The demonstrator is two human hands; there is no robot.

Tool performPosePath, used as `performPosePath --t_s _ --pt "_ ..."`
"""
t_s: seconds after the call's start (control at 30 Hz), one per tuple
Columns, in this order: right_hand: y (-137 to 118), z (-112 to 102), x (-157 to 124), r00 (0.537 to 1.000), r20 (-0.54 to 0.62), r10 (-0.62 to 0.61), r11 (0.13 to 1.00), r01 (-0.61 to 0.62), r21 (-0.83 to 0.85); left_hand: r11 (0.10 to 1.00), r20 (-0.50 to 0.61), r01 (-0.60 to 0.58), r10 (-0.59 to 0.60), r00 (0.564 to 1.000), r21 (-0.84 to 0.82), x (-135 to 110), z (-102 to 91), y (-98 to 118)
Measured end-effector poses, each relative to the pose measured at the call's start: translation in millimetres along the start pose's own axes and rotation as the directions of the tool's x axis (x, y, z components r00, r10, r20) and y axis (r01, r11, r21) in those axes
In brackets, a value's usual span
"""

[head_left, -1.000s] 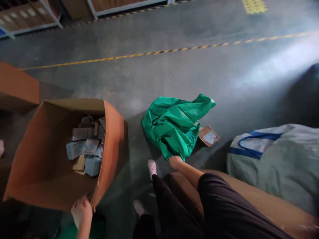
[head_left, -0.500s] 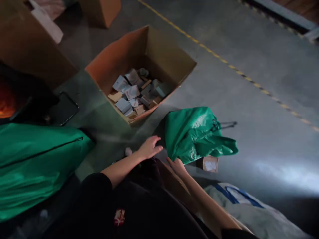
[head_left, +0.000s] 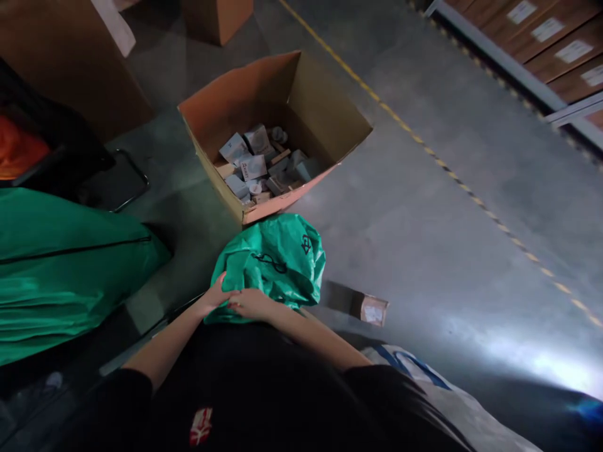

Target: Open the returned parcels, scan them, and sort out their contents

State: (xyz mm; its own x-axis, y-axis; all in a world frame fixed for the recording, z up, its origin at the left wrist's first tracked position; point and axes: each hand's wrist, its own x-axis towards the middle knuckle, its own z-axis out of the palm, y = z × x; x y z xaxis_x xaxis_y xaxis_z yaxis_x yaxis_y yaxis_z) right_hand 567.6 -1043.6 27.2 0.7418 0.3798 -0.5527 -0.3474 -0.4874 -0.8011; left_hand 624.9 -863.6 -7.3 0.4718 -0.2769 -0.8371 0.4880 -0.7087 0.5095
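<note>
A crumpled green drawstring bag with black cord and dark printed marks is right in front of my body. My left hand pinches the near left edge of the bag. Close beside it, my right hand is closed on the bag's near side, its fingertips next to the left hand's. The palms and part of the fingers are hidden. Just beyond the bag stands an open cardboard box with several small white and brown boxes inside.
A large green bag lies left, beside a black item with a metal frame. A small carton sits on the floor to the right. A whitish sack lies near right. Shelved cartons stand at far right.
The green drawstring bag has moved left and closer to my body. My left hand, free before, now grips it; my right hand has come left with it.
</note>
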Motion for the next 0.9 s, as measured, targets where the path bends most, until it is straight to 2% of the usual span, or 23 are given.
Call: performPosePath --t_s 0.07,0.13,0.23,0.33,0.4,0.47,0.53,0.63,0.7,0.8,0.9 --pt "34.6 -21.2 -18.5 0.996 -0.088 0.035 0.999 -0.037 -0.027 0.995 -0.113 0.063 -0.054 0.992 0.074 -11.6 12.9 -14.7" --pt "81.0 -41.6 -45.1 0.975 -0.184 0.125 0.990 -0.136 -0.044 0.981 -0.236 0.161 -0.131 0.963 0.110 -23.2 25.2 -27.7" --pt "153.4 -60.1 -89.4 0.902 -0.280 0.329 0.929 -0.363 -0.078 0.946 -0.360 0.318 -0.274 0.892 0.065 -42.0 30.6 -44.0" --pt "207.8 -57.7 -116.5 0.852 -0.272 0.448 0.854 -0.498 -0.151 0.923 -0.396 0.385 -0.363 0.843 -0.026 -59.1 23.4 -49.8" --pt "229.0 -47.5 -116.8 0.846 -0.256 0.467 0.833 -0.518 -0.195 0.921 -0.405 0.377 -0.382 0.831 -0.096 -64.1 19.4 -43.0" --pt "239.2 -35.5 -104.3 0.852 -0.248 0.460 0.827 -0.513 -0.231 0.919 -0.405 0.346 -0.394 0.825 -0.189 -61.5 21.3 -27.0" --pt "241.0 -25.3 -85.1 0.860 -0.253 0.444 0.823 -0.502 -0.264 0.904 -0.374 0.298 -0.402 0.836 -0.306 -53.4 31.5 -4.9" --pt "234.4 -15.8 -57.8 0.878 -0.267 0.397 0.823 -0.470 -0.321 0.830 -0.228 0.237 -0.393 0.891 -0.505 -42.7 60.0 27.1" --pt "227.2 -13.6 -45.5 0.895 -0.276 0.350 0.825 -0.435 -0.362 0.753 -0.109 0.205 -0.345 0.932 -0.626 -42.9 81.1 39.6" --pt "216.9 -18.6 -34.1 0.907 -0.320 0.274 0.826 -0.392 -0.404 0.642 -0.012 0.154 -0.246 0.969 -0.751 -54.3 104.8 40.4" --pt "207.3 -32.6 -22.4 0.909 -0.370 0.189 0.844 -0.343 -0.411 0.574 -0.004 0.116 -0.204 0.979 -0.810 -70.9 113.4 29.6"
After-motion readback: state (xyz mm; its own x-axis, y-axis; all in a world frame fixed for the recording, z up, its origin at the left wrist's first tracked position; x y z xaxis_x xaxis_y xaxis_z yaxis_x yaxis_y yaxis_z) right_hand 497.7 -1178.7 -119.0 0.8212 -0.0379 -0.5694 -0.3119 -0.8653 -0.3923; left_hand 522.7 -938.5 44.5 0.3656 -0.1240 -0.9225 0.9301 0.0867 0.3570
